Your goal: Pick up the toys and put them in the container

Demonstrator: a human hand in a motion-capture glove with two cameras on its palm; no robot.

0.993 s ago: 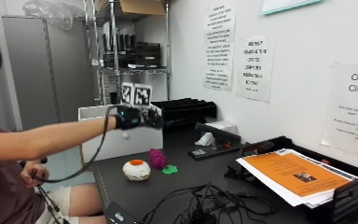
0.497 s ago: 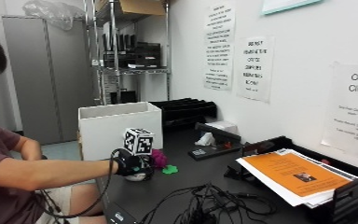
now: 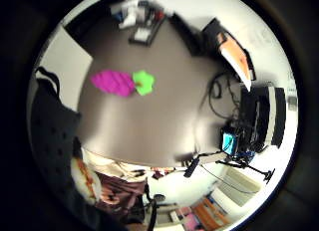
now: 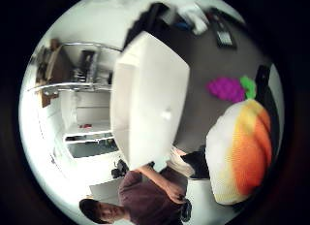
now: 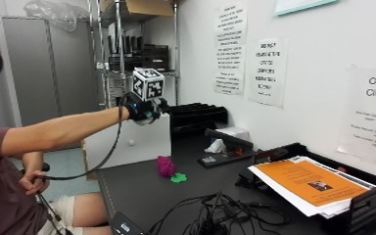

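Observation:
My gloved right hand (image 5: 142, 108) is raised over the near top edge of the white container (image 5: 132, 144). It grips an orange and white ball toy (image 4: 242, 152), which sits close to the palm and is also seen at the edge of the little finger side view (image 3: 82, 178); in the outside view the hand hides it. A purple toy (image 5: 166, 166) and a small green toy (image 5: 178, 178) lie side by side on the dark table (image 5: 142, 196), in front of the container. The container (image 4: 150, 99) shows open below the palm.
Tangled black cables (image 5: 221, 215) lie at the table's front. A black tray with orange and white papers (image 5: 308, 183) stands at the right. Black file trays (image 5: 198, 115) and a dark device (image 5: 223, 152) sit toward the wall. A metal shelf (image 5: 119, 49) stands behind the container.
The hand went down to the ball on the table, took hold of it, and has lifted it up to the container's top. The ball is gone from the table.

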